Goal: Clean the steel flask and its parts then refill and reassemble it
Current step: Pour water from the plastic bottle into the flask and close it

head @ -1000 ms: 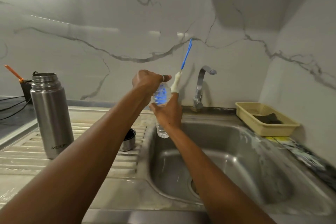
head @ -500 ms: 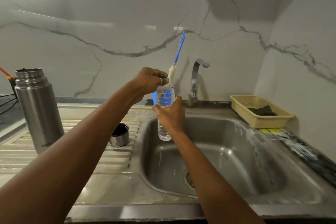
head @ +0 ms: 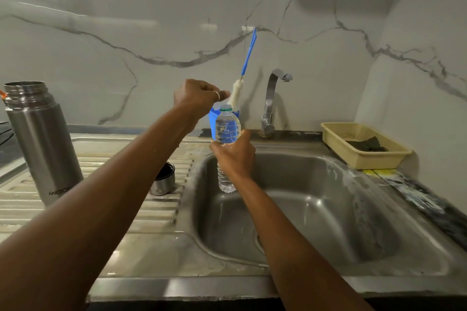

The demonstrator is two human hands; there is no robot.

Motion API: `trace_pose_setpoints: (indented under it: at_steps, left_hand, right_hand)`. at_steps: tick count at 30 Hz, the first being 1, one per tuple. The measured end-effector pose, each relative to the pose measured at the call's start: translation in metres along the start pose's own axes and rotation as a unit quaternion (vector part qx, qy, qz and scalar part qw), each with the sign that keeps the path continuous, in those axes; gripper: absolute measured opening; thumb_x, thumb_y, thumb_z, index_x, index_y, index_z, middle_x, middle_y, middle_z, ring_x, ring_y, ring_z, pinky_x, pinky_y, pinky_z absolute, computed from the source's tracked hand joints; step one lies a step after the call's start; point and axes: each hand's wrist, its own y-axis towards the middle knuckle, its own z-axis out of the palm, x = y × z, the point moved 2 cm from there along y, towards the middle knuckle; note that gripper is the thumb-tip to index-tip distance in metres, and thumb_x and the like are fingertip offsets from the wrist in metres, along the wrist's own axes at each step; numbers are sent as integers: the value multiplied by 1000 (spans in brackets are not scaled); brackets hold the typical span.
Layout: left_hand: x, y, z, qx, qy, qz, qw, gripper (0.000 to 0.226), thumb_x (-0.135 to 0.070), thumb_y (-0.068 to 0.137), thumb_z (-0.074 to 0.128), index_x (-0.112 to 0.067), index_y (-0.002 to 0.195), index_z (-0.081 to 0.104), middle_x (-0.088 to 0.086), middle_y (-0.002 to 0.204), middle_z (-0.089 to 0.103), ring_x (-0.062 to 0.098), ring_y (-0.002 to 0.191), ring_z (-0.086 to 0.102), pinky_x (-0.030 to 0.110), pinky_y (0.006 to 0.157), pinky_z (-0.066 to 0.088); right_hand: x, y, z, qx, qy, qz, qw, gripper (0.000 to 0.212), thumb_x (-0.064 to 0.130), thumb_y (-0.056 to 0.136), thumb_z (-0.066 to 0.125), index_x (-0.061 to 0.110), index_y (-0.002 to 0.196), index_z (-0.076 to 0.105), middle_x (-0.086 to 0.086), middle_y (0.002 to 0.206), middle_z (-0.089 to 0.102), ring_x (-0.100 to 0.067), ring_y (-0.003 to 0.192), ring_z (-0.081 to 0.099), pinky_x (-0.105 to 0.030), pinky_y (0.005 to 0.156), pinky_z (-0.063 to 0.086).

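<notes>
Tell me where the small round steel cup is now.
In the head view, the small round steel cup stands left of centre on the ribbed drainboard, between the tall steel flask and the sink basin.

The steel flask point(head: 43, 139) is brushed silver, with dark lettering low on its side. The small cup point(head: 161, 183) is silver outside and black inside. The water bottle point(head: 227, 129) is clear, ringed with ribs low down, with a green band at its neck. The brush point(head: 249, 55) has a blue handle and off-white bristles. The wall point(head: 126, 33) is white marble veined in grey. The basket point(head: 353, 159) is pale yellow mesh; the pad point(head: 366, 146) in it is dark. The sink point(head: 328, 209) is dull grey steel.
</notes>
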Motion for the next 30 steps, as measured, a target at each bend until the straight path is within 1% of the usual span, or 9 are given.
trace_pose_setpoints:
  at_steps: [2,7,10,14,18,22,25,27,30]
  left_hand:
    - [6,8,-8,6,25,12,1000,17,-32,78,88,-19,81,76,0,96,73,19,99,65,41,95,58]
    - [40,23,-22,41,248,31,967,32,-16,84,83,-11,115,76,9,117,73,26,111,64,36,101,51]
    - [64,26,-27,78,388,37,917,35,-20,87,79,-14,121,74,6,123,71,26,114,60,32,99,48]
    - [95,32,-26,129,491,32,861,33,-29,92,73,-16,122,74,2,122,70,26,106,63,33,89,54]
    - [115,43,-20,149,527,37,836,38,-39,99,61,-15,128,70,1,124,66,24,108,63,29,84,51]
    - [127,53,-11,203,616,41,760,33,-32,102,55,-13,125,68,5,125,65,26,114,63,30,82,50]
    - [132,57,-9,239,679,20,694,17,-18,98,60,-7,108,70,10,109,67,30,111,66,29,69,49]
    - [137,59,-10,248,657,22,711,11,-17,97,58,-11,94,67,6,102,67,27,108,68,29,66,53]
    - [145,66,-17,207,596,6,776,27,-25,94,57,-13,115,70,3,118,70,25,103,67,32,83,56]
  right_hand:
    - [-1,1,-3,2,4,10,1000,50,29,80,82,13,115,50,3,99,62,-12,78,58,-8,53,33]
    - [-4,5,-4,-7,28,19,999,49,26,77,84,13,109,50,3,95,62,-19,83,63,-17,59,40]
    - [-7,7,-3,0,26,13,1000,50,26,76,84,11,111,53,2,95,64,-17,80,63,-15,58,40]
    - [-14,10,1,28,14,6,999,49,24,76,82,11,113,53,3,94,65,2,68,53,-4,48,34]
    - [-18,12,5,42,-3,-1,999,46,27,76,81,13,109,52,5,92,65,3,68,53,-6,46,35]
    - [-21,15,6,47,-3,-5,999,47,26,76,81,13,111,53,3,94,65,3,69,54,-1,48,37]
    - [-23,17,6,43,-2,-3,999,47,25,76,81,12,112,53,3,95,65,4,69,53,-1,48,36]
    - [-24,18,6,40,-5,-3,999,47,25,75,81,12,111,53,5,92,64,4,69,54,-1,47,37]
    - [-22,17,6,37,-10,-6,999,47,25,75,81,13,111,53,9,88,62,2,70,55,-2,48,38]
